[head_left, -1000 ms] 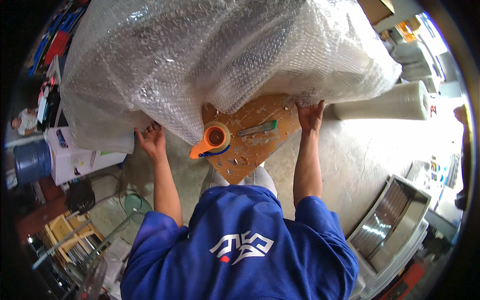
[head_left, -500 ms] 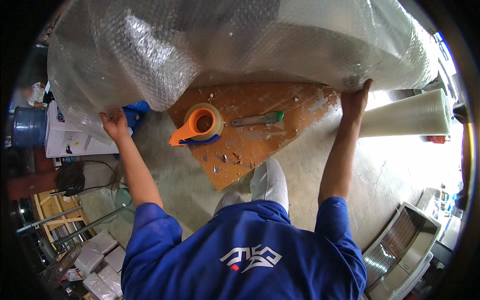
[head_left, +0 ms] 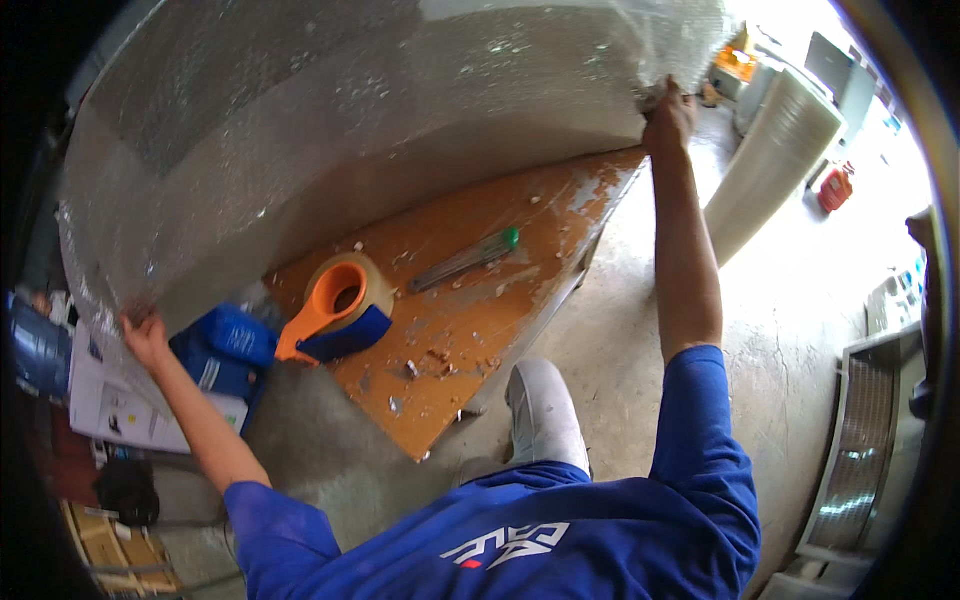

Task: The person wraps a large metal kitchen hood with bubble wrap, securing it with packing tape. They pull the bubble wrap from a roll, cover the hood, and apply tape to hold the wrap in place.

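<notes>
A wide sheet of bubble wrap (head_left: 380, 110) spreads across the far side of the view, covering something large. At its lower left edge, my left hand (head_left: 146, 335) pinches the sheet. My right hand (head_left: 671, 120) grips a bunched part of the same wrap at the far right, above the board's corner. Between my arms lies a worn brown board (head_left: 535, 255) with peeled patches and scraps. On it rest an orange tape dispenser (head_left: 308, 318) with a roll of tape and a clear cutter (head_left: 465, 260) with a green end, both apart from my hands.
Beyond my right forearm stands a thick roll of bubble wrap (head_left: 775, 160), with a red canister (head_left: 834, 187) near it. A grille-fronted appliance (head_left: 865, 450) is at lower right. Near my left hand are a blue container (head_left: 225, 345) and a blue water jug (head_left: 38, 345).
The view has turned, so the board appears tilted. My right hand is farther forward, my left hand lower and more to the left. The wrap's hanging fold between them has been pulled flatter.
</notes>
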